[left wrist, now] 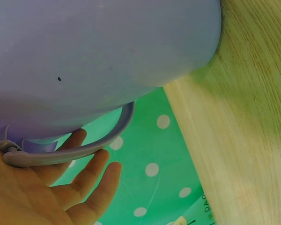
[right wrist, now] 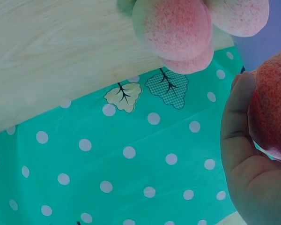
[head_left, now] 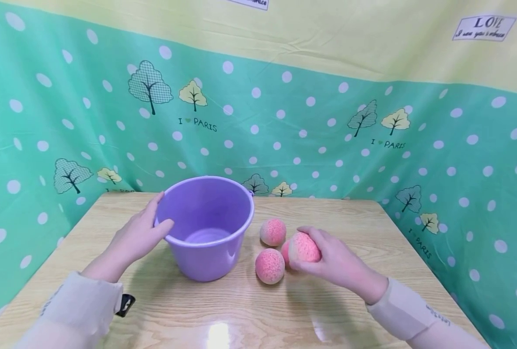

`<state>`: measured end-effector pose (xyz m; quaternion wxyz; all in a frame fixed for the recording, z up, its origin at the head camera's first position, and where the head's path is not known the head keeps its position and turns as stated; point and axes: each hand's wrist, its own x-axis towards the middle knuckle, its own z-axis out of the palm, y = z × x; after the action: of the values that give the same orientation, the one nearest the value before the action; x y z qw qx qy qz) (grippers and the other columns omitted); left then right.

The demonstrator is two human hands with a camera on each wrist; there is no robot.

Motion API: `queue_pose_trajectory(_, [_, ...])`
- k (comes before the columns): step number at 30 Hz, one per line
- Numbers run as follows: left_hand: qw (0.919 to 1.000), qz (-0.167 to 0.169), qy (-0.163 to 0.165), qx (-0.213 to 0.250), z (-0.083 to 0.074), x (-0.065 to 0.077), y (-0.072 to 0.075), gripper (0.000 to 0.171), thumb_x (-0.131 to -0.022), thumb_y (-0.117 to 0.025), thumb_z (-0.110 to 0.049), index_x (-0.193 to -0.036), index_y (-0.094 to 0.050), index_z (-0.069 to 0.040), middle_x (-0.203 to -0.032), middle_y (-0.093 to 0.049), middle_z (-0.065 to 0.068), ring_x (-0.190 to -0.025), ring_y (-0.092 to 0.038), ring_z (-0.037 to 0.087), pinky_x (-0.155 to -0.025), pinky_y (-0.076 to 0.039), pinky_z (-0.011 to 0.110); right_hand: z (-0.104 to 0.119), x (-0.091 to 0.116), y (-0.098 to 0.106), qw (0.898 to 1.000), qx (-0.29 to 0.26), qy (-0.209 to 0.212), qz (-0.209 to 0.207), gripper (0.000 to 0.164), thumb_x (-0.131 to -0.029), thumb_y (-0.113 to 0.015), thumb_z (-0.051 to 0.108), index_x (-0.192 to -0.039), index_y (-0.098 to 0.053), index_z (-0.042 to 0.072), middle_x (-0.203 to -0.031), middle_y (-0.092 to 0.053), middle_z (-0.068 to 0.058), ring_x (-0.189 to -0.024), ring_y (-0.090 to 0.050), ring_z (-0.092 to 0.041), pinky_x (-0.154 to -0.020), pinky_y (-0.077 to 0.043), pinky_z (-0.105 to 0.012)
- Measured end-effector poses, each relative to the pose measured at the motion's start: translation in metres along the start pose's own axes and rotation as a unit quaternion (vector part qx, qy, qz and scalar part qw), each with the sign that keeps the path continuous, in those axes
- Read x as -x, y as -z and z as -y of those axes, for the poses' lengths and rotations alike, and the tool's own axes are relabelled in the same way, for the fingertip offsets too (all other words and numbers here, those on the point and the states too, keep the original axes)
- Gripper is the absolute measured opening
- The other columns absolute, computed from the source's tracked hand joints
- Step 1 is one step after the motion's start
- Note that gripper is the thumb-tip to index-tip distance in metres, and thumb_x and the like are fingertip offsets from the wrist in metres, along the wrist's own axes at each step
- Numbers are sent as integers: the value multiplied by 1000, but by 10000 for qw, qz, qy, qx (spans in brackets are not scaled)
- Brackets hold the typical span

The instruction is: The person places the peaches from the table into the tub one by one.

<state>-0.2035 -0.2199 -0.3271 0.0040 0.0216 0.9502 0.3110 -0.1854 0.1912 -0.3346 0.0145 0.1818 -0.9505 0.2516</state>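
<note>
Left hand (head_left: 139,233) grips purple bucket (head_left: 208,261), nearer tabletop's (head_left: 167,315) left edge; right hand (head_left: 334,259) grasps pink ball (head_left: 304,248) beside three others (head_left: 269,266).

The left sleeve (head_left: 81,303) and right sleeve (head_left: 400,308) are pale beige with dark lettering. A black clip (head_left: 126,304) juts from the left one.

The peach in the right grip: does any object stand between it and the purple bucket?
Yes: in the head view, two peaches lie on the table between the held peach and the bucket, and a third is partly hidden behind the held one.
</note>
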Motion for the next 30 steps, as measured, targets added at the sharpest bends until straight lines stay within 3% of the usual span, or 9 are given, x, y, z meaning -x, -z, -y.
queue_pose_trajectory(19, [10000,-40,-20,-64,-1,-1,-1,81,-99,-43,-41,-160,0,-10,-159,-25,30,-138,-35,54,-95,-39,74,12,-10,22,9993,293,210,39,77,-81,-79,44,-143,-46,12,-118,-65,-8,-95,-65,-17,-79,-59,-34])
queue_pose_trajectory(30, [10000,-52,-45,-60,0,0,0,81,-99,-43,-41,-160,0,-9,-158,-25,30,-137,-36,54,-94,-40,74,18,-13,26,9987,353,373,2,75,-81,-76,50,-141,-48,13,-117,-65,-10,-92,-64,-15,-76,-56,-30])
